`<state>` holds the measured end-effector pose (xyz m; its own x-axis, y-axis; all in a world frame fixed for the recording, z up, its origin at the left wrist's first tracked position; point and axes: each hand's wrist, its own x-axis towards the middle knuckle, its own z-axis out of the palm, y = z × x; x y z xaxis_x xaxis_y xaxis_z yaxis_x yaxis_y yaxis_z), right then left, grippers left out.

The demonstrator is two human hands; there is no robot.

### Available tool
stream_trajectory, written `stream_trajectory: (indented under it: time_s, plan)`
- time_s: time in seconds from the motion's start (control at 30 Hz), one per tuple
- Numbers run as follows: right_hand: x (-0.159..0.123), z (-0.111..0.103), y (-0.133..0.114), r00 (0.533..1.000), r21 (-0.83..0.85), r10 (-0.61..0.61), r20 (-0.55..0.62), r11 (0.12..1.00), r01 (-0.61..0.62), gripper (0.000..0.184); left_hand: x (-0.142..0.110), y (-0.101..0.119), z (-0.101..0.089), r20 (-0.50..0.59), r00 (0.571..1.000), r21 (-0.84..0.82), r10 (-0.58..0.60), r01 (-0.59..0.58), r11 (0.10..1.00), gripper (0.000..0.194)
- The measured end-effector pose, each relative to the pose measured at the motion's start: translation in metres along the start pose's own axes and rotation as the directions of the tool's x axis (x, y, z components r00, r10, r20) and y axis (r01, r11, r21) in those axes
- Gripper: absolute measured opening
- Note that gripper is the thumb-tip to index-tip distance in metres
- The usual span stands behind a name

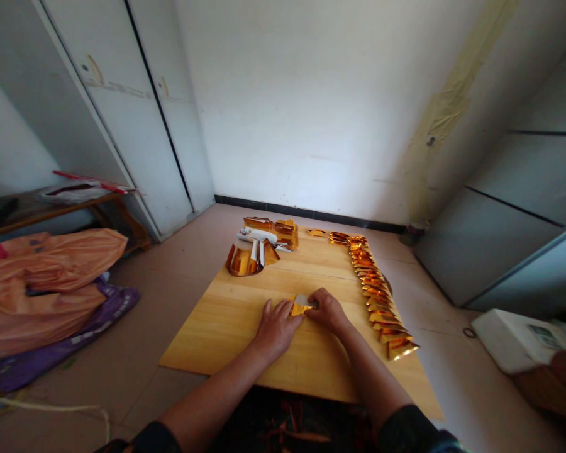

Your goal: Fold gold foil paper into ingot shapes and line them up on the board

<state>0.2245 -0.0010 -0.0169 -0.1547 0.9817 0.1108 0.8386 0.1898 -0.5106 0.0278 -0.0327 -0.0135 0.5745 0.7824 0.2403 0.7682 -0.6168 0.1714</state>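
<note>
A small piece of gold foil paper (301, 308), with a greyish side showing at its top, lies on the wooden board in front of me. My left hand (277, 328) holds its left edge, thumb and fingertips on the foil. My right hand (329, 311) has its fingers curled and pinches the right edge. Down the right side of the board runs a long row of folded gold foil pieces (375, 290), overlapping one another. At the back left stand loose gold foil sheets (245, 259), curled and showing white backs, beside a stack of more foil (287, 233).
The wooden board (217, 333) sits low above a tiled floor. A wooden bench (122, 220) and orange and purple bags (51, 277) are at the left. Grey cabinets (136, 113) stand by the white wall; a white box (514, 340) is on the right.
</note>
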Motion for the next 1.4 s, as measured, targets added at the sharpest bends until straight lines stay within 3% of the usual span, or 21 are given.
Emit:
stream_trajectory:
  time_s: [0.33,0.5,0.7,0.9,1.13,1.4]
  plan:
    - [0.007,-0.006,0.006,0.999,0.042,0.051,-0.006,0.998,-0.050,0.027,0.001,0.002,-0.004,-0.001,1.000,-0.011,-0.006,0.006,1.000,0.027]
    - [0.004,-0.007,0.002,0.999,0.044,0.045,0.012,0.998,-0.045,0.018,0.002,0.002,-0.007,0.007,1.000,-0.030,-0.004,0.004,1.000,0.029]
    - [0.004,-0.007,-0.001,0.999,-0.013,0.043,0.027,0.999,-0.043,0.023,0.002,0.002,-0.004,-0.003,1.000,-0.015,-0.010,0.010,1.000,0.026]
    - [-0.003,-0.008,-0.003,0.988,-0.108,-0.155,0.011,0.982,0.155,0.016,0.010,0.000,-0.008,-0.050,0.997,-0.079,-0.056,0.052,0.996,0.014]
    - [-0.031,0.000,-0.041,0.978,-0.275,-0.191,0.084,0.939,0.207,0.010,0.023,-0.013,-0.004,-0.054,0.979,-0.194,-0.199,0.185,0.963,0.006]
    - [-0.038,0.002,-0.047,0.961,-0.234,-0.254,0.111,0.933,0.274,0.012,0.025,-0.041,-0.004,0.047,0.999,-0.302,-0.027,0.040,0.953,0.015]
